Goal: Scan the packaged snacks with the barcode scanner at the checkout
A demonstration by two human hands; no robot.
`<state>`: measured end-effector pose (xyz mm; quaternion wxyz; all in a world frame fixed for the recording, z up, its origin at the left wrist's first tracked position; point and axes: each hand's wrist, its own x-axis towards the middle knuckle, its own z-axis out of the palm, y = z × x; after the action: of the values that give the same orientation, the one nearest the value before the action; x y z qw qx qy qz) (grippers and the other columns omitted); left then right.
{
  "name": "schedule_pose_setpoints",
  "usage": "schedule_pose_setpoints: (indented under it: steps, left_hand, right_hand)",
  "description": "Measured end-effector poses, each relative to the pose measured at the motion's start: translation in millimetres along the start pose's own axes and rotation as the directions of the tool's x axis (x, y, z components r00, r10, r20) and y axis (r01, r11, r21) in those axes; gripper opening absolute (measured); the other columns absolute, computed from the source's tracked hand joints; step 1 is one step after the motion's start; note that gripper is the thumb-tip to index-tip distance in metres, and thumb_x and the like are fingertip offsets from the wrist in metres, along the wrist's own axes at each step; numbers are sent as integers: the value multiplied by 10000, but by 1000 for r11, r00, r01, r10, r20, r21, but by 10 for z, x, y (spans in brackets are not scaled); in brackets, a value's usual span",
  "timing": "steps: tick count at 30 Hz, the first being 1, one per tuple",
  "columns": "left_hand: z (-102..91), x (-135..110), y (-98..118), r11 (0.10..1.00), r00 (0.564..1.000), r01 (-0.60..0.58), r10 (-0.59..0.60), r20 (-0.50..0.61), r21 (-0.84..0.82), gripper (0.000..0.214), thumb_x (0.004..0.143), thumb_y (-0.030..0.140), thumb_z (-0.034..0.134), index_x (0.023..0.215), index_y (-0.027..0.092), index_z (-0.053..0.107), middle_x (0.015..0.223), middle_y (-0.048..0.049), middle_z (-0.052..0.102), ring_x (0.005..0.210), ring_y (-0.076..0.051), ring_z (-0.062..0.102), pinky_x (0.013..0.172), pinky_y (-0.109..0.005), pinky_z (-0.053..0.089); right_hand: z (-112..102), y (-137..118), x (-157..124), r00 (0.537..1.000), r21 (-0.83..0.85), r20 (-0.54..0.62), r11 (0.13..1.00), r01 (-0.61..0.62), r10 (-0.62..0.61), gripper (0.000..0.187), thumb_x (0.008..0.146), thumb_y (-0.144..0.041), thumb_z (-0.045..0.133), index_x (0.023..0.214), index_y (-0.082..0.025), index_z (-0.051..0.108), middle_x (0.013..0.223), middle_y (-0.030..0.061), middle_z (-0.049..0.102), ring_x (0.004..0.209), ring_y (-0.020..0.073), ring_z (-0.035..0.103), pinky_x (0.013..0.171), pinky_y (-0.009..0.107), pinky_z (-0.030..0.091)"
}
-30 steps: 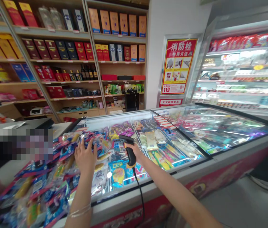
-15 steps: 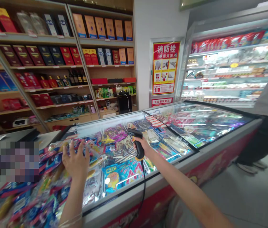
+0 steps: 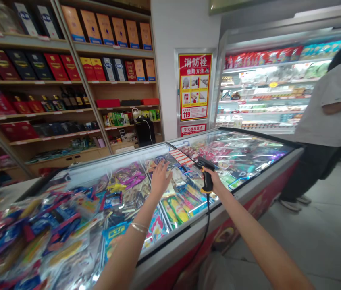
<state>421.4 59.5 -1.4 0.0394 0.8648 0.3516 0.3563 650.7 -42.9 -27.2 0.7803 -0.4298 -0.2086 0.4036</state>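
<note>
Right hand [image 3: 212,181] wrapped round black barcode scanner [image 3: 207,181], left hand [image 3: 160,180] open, empty, fingers [image 3: 165,167] spread over freezer packets [image 3: 129,176]

Bright, even shop light glares off the chest freezer's glass lid [image 3: 233,153]. The wooden shelves [image 3: 37,82] bow towards the frame's edge, and the snack packets [image 3: 37,229] at lower left smear with blur.

"消防栓 使用方法" and "119" on a wall poster [image 3: 194,86], "灭火器放置点" on a red sign [image 3: 192,129]
</note>
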Motion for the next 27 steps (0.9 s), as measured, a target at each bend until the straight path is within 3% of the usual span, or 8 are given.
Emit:
schedule_pose_setpoints:
  steps: [4,8,17,24,27]
  left_hand:
    - [564,134,180,996,983,63,-52,178,-57,574,893,344,516,1416,148,383,1500,-174,374,1363,-295,391,1104,-437,335]
    - [871,244,158,990,965,111,-88,249,-82,683,872,417,542,1445,135,299,1498,-211,362,1380,-301,368,1103,-436,322]
    - [1197,561,-5,978,934,166,-114,338,-129,588,911,374,456,1430,142,306,1484,-215,383,1383,-264,369,1090,-399,313]
    - [1225,567,-33,993,944,100,-75,322,-61,643,778,377,651,1353,185,437,1297,-157,552,1248,-280,490,1031,-391,372]
    - [1193,557,-43,990,951,122,-97,293,-70,656,742,372,697,1322,159,476,1219,-151,576,1170,-276,540,988,-375,412]
  right_hand:
    - [-228,34,184,999,30,-30,999,-15,16,212,627,-269,760,740,-152,625,644,24,644,431,96,528,370,209,435]
    - [-373,98,295,1000,52,-27,999,-15,16,239,604,-270,783,747,-158,628,680,31,667,436,102,538,371,217,442]
    - [-314,106,237,999,0,-31,1000,13,-13,248,590,-292,782,720,-170,611,653,21,661,426,109,540,379,231,441]
    - [-301,84,224,1000,-3,-16,1000,23,-23,264,572,-299,780,729,-172,610,649,13,657,420,110,540,386,237,440]
    - [-302,82,229,1000,-14,-15,1000,17,-17,282,562,-305,788,732,-175,605,649,13,663,415,109,537,385,236,437]
